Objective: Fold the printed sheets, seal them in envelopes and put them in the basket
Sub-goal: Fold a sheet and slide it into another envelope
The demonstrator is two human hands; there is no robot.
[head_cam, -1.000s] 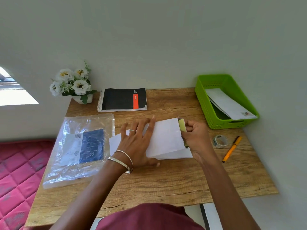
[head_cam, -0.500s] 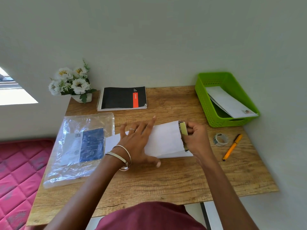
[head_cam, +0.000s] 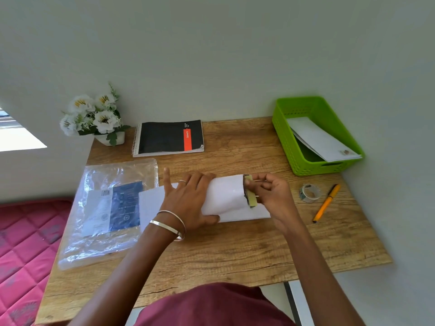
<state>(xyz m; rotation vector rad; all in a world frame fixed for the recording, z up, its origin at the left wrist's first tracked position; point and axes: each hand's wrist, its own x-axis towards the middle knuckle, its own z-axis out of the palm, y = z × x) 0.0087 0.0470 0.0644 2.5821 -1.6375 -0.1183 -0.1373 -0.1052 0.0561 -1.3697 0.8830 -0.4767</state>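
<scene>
Wooden desk (head_cam: 235, 250) against a pale wall. Left hand (head_cam: 188, 201) lies palm-down on the white printed sheet (head_cam: 226, 196) at desk centre, fingers spread flat, index finger lifted and pointing away, thumb tucked at the near edge; ring on one finger, two metal bangles (head_cam: 169, 225) on the wrist. The sheet is curled over in a fold, upper layer bowed up above the lower layer, which rests flat on the desk. Right hand (head_cam: 273, 196) is at the sheet's right edge, fingers pinched closed on a small yellow-green flat object (head_cam: 249, 192) with a dark edge, pressed against the fold; what it is cannot be told.

Green plastic basket (head_cam: 299, 151) at far right corner, one white envelope (head_cam: 322, 140) leaning inside it, small printed mark at its near corner. Tape roll (head_cam: 309, 192) and orange pen (head_cam: 326, 203) lie right of the right hand, apart from each other. Clear plastic packet (head_cam: 110, 208) with blue-and-white label left of the sheet, sheet's left end overlapping it. Black spiral notebook (head_cam: 168, 137) with an orange tab at the back, white flowers in a pot (head_cam: 94, 118) at back left. Red quilted mattress (head_cam: 23, 243) beside the desk, lower left.
</scene>
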